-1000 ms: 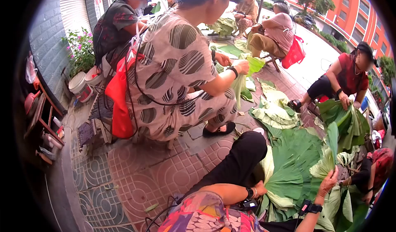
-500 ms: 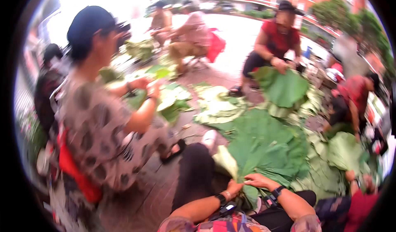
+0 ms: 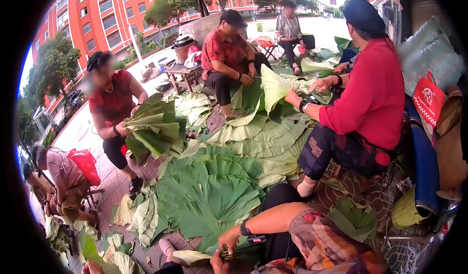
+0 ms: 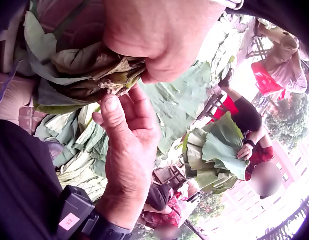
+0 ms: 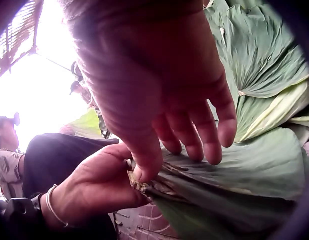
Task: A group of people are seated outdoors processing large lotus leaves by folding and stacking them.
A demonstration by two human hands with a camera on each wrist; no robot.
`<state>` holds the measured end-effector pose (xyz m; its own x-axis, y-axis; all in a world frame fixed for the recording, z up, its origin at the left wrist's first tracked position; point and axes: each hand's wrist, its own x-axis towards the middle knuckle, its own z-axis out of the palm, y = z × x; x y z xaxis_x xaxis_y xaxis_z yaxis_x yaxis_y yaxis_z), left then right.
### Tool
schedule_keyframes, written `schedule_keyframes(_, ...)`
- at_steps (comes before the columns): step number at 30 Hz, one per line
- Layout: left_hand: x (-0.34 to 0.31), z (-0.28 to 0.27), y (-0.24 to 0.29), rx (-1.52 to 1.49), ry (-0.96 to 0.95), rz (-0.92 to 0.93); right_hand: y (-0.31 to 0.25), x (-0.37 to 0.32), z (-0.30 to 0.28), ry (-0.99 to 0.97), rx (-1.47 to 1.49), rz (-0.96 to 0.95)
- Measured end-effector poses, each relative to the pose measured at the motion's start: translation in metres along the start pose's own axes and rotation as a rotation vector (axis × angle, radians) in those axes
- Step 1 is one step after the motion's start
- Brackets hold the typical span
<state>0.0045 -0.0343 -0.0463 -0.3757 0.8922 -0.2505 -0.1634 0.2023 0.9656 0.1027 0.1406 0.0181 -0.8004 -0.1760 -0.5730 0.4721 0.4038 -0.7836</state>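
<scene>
A folded lotus leaf (image 3: 195,255) lies low in the head view, its bunched stem end between both hands. My left hand (image 3: 228,238), with a black wrist band, grips that bunched end (image 4: 89,75); its fingers curl round the crumpled folds (image 5: 94,185). My right hand (image 3: 216,262) comes up from below. Its thumb (image 4: 110,107) touches the stem end, and its fingers (image 5: 194,140) hang fairly straight over the leaf's green surface (image 5: 234,170). Both hands sit just in front of my lap.
A big heap of spread lotus leaves (image 3: 209,191) covers the paved ground ahead. Several seated people ring it: one in red (image 3: 370,98) close on the right, one at left holding a folded bundle (image 3: 156,127). My black-trousered leg (image 3: 280,196) is beside the heap.
The head view has swung far round, so other people now show. My right hand, raised on a leaf a second ago, has come down beside the left at the leaf's stem end.
</scene>
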Motion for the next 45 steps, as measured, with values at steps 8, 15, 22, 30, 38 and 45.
schedule_keyframes(8, -0.007, 0.016, 0.026, -0.213, 0.073, -0.125, 0.005, -0.012, -0.004, 0.052, 0.103, 0.005)
schedule_keyframes(15, 0.003, 0.02, 0.023, -0.511, 0.087, -0.392, 0.08, 0.082, 0.013, 0.368, -0.36, -0.561)
schedule_keyframes(22, 0.008, 0.011, 0.015, -0.585, 0.031, -0.455, 0.086, 0.093, 0.017, 0.423, -0.19, -0.505)
schedule_keyframes(30, -0.005, 0.034, 0.046, -0.274, 0.177, -0.334, 0.04, 0.047, -0.01, 0.805, -0.161, -0.509)
schedule_keyframes(38, -0.006, 0.038, 0.051, -0.481, 0.195, -0.362, -0.045, -0.04, -0.083, 1.207, -0.094, -0.475)
schedule_keyframes(45, -0.011, 0.037, 0.048, -0.475, 0.323, -0.411, -0.061, -0.071, -0.099, 1.526, -0.462, -0.751)
